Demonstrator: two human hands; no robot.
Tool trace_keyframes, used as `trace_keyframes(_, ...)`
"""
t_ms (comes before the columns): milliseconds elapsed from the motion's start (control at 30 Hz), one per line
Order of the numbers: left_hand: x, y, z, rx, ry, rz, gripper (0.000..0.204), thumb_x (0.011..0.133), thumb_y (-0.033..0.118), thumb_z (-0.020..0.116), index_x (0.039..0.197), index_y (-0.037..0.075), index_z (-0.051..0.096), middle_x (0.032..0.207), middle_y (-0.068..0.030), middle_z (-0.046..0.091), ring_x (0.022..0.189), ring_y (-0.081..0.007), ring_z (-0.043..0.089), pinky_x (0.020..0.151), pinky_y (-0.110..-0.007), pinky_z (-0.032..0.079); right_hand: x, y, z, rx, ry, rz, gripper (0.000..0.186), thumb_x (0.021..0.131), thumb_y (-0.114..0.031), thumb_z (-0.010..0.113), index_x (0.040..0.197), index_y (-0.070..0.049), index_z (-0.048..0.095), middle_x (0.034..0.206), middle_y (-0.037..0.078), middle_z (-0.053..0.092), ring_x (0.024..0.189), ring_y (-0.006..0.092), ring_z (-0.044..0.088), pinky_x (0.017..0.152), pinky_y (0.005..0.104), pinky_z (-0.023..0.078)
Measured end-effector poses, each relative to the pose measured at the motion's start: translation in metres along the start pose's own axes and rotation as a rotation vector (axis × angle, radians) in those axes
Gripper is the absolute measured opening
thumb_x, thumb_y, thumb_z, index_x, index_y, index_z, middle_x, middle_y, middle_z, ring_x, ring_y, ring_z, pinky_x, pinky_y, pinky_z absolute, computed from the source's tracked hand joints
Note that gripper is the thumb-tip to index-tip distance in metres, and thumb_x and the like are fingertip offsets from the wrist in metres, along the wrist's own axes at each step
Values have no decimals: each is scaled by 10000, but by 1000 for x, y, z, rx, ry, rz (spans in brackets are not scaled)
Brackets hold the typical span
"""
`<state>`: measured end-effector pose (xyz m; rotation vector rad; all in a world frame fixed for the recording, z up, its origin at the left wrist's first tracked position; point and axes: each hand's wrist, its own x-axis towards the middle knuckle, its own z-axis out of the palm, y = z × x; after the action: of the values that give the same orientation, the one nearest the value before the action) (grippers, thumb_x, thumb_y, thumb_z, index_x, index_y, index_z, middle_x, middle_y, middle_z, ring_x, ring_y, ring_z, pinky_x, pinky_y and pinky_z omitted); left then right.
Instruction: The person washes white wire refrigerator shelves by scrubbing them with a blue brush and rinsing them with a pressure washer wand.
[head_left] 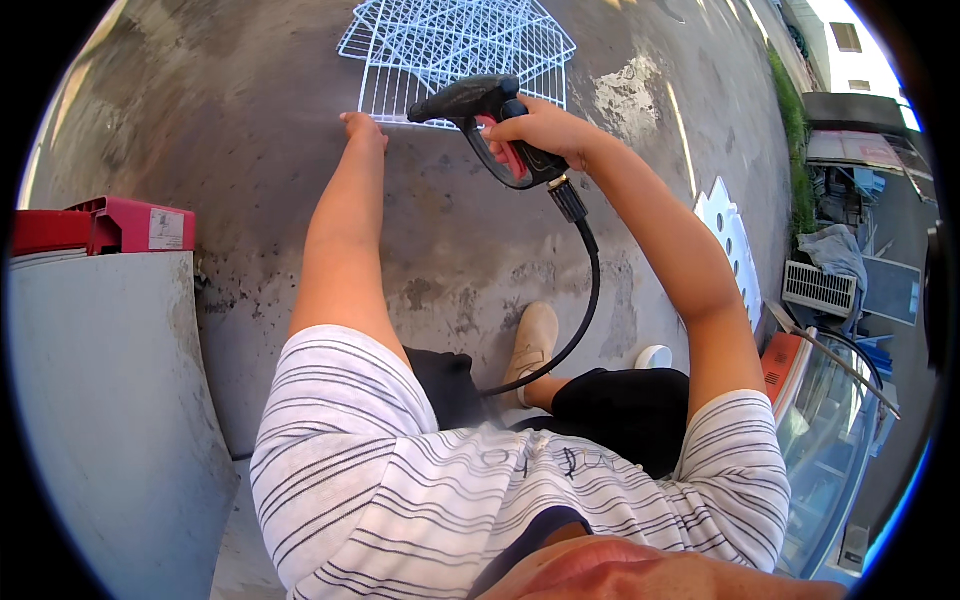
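My right hand (545, 132) is wrapped round the grip of a black pressure washer gun (480, 98) with a red trigger, its nozzle pointing left. From the grip's base a black hose (592, 290) curves down toward my legs. My left arm is stretched forward, and my left hand (366, 128) is closed at the near left corner of a white wire rack (385, 85). That rack overlaps several more white wire racks (480, 35) behind it. The gun hides part of the rack's near edge, and the left fingertips are mostly out of sight.
A grey cabinet (110, 350) with a red-pink box (145, 225) on top stands to my left. At right are a white panel with holes (735, 240), a glass-sided case (825, 430) and a vent grille (820, 288). A small white round thing (654, 357) lies near my shoe (535, 340).
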<state>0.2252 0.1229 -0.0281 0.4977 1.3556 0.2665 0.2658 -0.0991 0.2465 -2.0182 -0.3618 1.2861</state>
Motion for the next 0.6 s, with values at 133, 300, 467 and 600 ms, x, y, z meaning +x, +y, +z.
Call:
trace_keyframes(133,47,16,-18,-178,262,-43,787,923,660,250,1348,22,427,1288,-129,520,1154,-316,506,973,-533,401,7,-27,11,-2,49,-73,301,847,-207,680,1022,-4,542,867,76,632,766,133,635,618,283,547)
trace_keyframes(300,-9,0,-7,20,-123,-72,689,906,567,497,1419,129,355,1407,-109,399,1264,-293,404,1016,-546,367,1,-2,-11,-50,-20,118,374,834,-181,679,1111,-10,494,856,88,636,740,149,638,592,315,554)
trace_keyframes(467,42,-17,-2,233,-231,-12,492,927,330,577,1319,69,436,1285,-124,480,1175,-294,487,984,-513,421,-10,9,-42,-36,124,130,345,831,-171,672,1087,-8,508,858,98,633,719,151,635,578,314,550)
trace_keyframes(600,50,-27,10,82,-249,-16,265,934,140,555,1171,30,512,1083,-119,554,993,-273,571,910,-484,505,-19,27,-62,-66,217,112,341,827,-160,665,1092,-14,507,838,94,630,717,156,633,567,308,544)
